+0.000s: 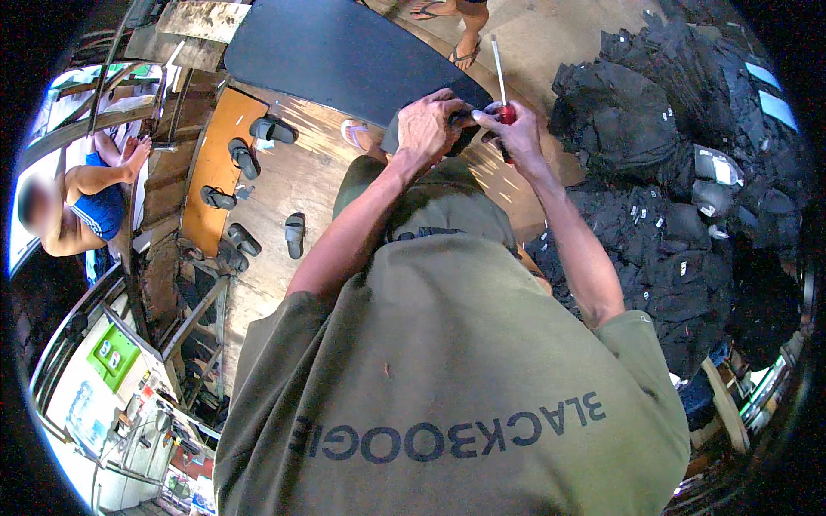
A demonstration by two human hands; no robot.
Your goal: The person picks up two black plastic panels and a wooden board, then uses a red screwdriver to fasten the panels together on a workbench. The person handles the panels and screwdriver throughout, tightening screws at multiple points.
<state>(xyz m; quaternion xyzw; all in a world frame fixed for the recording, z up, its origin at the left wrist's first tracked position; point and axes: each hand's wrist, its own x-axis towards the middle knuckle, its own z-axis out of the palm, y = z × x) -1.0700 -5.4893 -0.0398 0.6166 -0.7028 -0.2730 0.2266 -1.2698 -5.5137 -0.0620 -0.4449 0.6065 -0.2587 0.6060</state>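
My left hand is closed at the near edge of the black tabletop, its fingers bent over something dark whose kind I cannot make out. Close beside it, my right hand grips a screwdriver with a red handle, its pale shaft pointing up and away from me. The right thumb reaches toward the left fingertips, and the dark thing shows between the two hands. Its lower part is hidden by my fingers.
Large heaps of black garments with small white tags lie on the right. Several black slides are scattered on the wooden floor at the left. A person in blue shorts sits at the far left. Another person's sandalled feet stand beyond the table.
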